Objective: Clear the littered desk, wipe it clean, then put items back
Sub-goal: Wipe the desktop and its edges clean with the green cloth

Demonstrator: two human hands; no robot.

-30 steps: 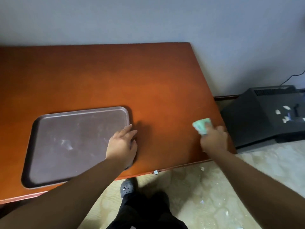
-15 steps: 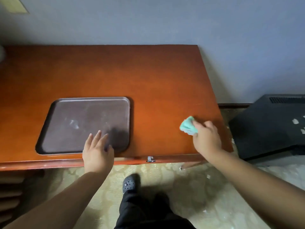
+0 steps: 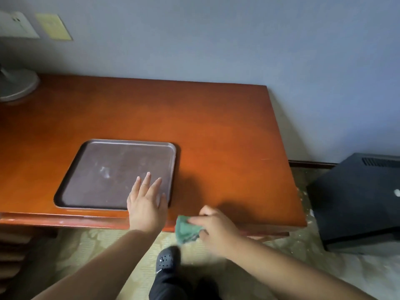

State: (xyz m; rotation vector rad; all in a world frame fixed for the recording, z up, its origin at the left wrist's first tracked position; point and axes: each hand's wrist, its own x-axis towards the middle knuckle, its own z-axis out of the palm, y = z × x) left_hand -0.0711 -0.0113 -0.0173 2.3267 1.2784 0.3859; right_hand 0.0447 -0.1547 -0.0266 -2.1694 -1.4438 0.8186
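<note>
Flat dark-brown rectangular plastic tray (image 3: pixel 97 169) lies on the glossy reddish-brown wooden table (image 3: pixel 216 126), in the near-left part of the top. Its long axis runs left-right, parallel w/ the table's front edge, and its near rim sits just beside that edge. Pale smudges show on the tray's inside.

Left hand (image 3: pixel 147 202) lies over the tray's near right corner. The fingers are straight and spread and point away toward the wall, w/ the heel of the palm at the table's front edge. Can't tell if it presses on the tray or sits just above it.

Right hand (image 3: pixel 216 230) is just right of the left one, at the front edge, and pinches a crumpled green cloth (image 3: pixel 186 229) between thumb and fingers. The cloth sticks out to the left of the hand. Its long axis runs near-far across the edge, so part is on the tabletop and part hangs past it over the floor.

Far left on the table is a grey round base (image 3: pixel 17 83), cut off by the frame. On the floor to the right, apart from the table, stands a black box-shaped unit (image 3: pixel 357 202) w/ a vent slot on top and a pale scrap on it. Below, between the forearms, is a black perforated clog (image 3: pixel 166 259) on the pale patterned floor (image 3: pixel 97 245). On the grey wall (image 3: pixel 238 40), upper left, is a yellowish rectangular plate (image 3: pixel 53 27).
</note>
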